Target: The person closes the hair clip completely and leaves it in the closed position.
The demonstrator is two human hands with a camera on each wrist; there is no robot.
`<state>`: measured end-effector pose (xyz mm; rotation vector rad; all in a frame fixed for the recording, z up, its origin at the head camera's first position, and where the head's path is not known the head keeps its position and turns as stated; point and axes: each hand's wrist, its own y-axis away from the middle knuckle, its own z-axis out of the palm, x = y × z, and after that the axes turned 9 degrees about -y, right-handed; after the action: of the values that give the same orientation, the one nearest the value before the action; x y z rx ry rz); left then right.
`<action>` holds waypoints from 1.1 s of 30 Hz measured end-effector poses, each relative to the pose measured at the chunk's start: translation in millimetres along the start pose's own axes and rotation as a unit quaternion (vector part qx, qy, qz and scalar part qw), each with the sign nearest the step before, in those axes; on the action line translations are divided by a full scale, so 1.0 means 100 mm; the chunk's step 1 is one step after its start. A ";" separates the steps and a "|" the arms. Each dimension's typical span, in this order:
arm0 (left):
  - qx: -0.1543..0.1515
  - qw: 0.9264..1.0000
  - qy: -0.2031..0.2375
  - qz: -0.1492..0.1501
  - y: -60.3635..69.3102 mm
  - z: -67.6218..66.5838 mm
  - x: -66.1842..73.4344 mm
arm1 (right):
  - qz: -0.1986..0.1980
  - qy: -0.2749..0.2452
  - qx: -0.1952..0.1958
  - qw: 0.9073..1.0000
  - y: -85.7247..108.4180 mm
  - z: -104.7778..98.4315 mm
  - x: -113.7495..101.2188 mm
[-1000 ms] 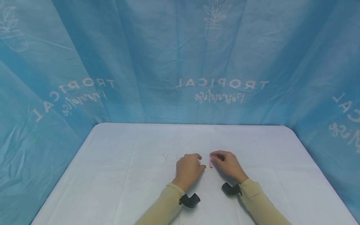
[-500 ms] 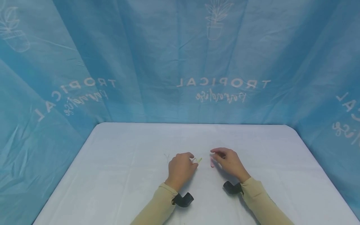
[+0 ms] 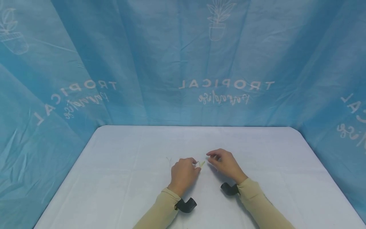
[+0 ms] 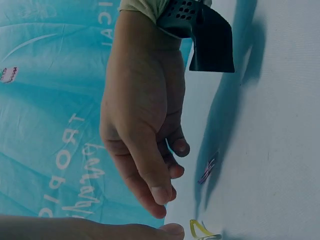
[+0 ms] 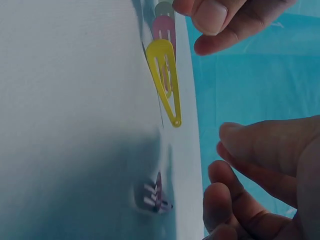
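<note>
A yellow snap hair clip (image 5: 161, 50) lies on the table beside the left hand (image 3: 184, 175), whose thumb and forefinger stand apart with nothing seen between them. Behind it in the right wrist view are a pink snap clip (image 5: 163, 22) and a grey-green clip (image 5: 164, 8), partly overlapped. The right hand (image 3: 226, 162) hovers to the right of the yellow clip, fingers bent and tips apart, holding nothing visible. Under it lies a small pink-purple clip (image 5: 158, 195), seen edge-on with its prongs raised; the right hand hides it in the head view.
The white table (image 3: 128, 190) is bounded by a blue printed curtain (image 3: 160, 63) at the back and sides. Faint thin lines of a small object (image 3: 168, 160) show left of the left hand. Each wrist carries a black camera mount (image 3: 186, 205).
My left hand has drawn back leftward, uncovering the yellow clip. My right hand has then shifted left, now covering the pink clip that was visible beside it.
</note>
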<state>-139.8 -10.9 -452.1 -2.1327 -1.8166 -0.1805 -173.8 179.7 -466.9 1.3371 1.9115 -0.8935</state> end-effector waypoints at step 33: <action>0.004 0.999 -0.034 0.006 0.03 0.12 0.06 | -0.018 0.108 -0.033 0.993 -0.09 0.15 -0.01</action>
<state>-136.9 -2.0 -462.5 -2.1690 -1.8381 -0.0978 -180.4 164.3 -473.5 1.4117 2.1155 -0.7201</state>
